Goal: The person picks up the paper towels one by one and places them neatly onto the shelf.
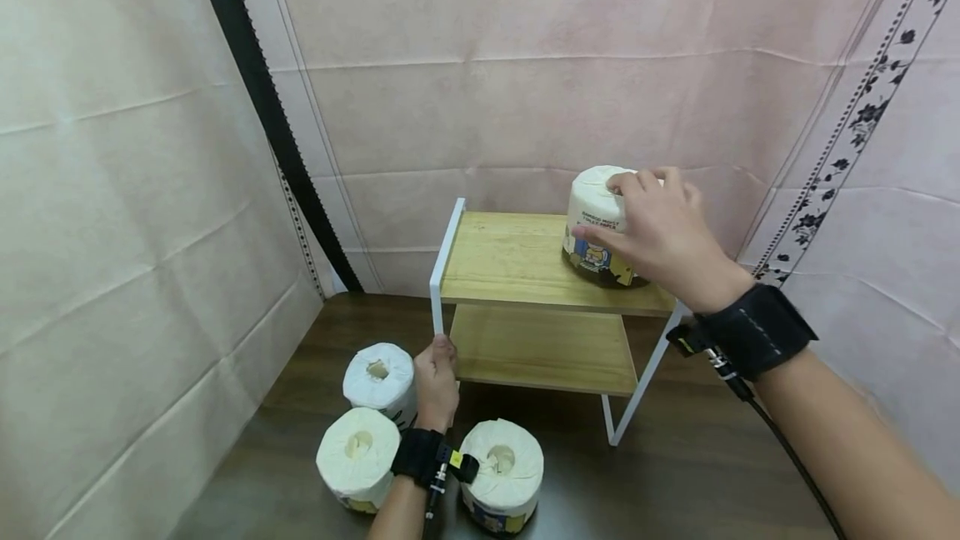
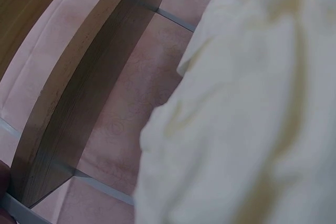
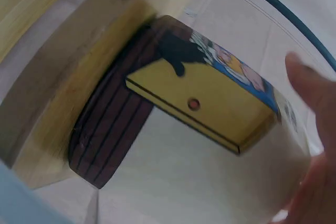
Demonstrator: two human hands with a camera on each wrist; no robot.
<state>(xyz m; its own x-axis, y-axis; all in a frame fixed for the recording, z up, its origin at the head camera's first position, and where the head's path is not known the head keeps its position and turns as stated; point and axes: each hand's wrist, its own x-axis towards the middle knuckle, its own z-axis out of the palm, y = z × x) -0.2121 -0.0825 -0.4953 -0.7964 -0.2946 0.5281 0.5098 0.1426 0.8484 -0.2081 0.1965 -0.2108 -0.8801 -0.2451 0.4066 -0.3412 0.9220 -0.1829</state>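
Observation:
My right hand [image 1: 663, 227] holds a wrapped toilet roll [image 1: 588, 202] at the right end of the upper board of a two-tier shelf rack [image 1: 502, 252]. Its fingers bend over the roll's top and the thumb lies along the printed front. In the right wrist view the roll's printed wrapper [image 3: 205, 103] stands upright on the board, with the thumb [image 3: 310, 85] beside it. My left hand [image 1: 437, 382] grips the rack's white metal side frame [image 1: 446, 265] at the front left. Only a bit of its fingers [image 2: 4, 177] shows in the left wrist view.
Two wrapped toilet rolls, one behind [image 1: 382, 382] and one nearer [image 1: 357, 457], stand left of my left forearm. Another roll [image 1: 501, 473] stands just right of that wrist. The dark table [image 1: 675, 473] is bordered by pale cloth walls [image 1: 525, 107]. A cable [image 1: 787, 448] trails from the right wristband.

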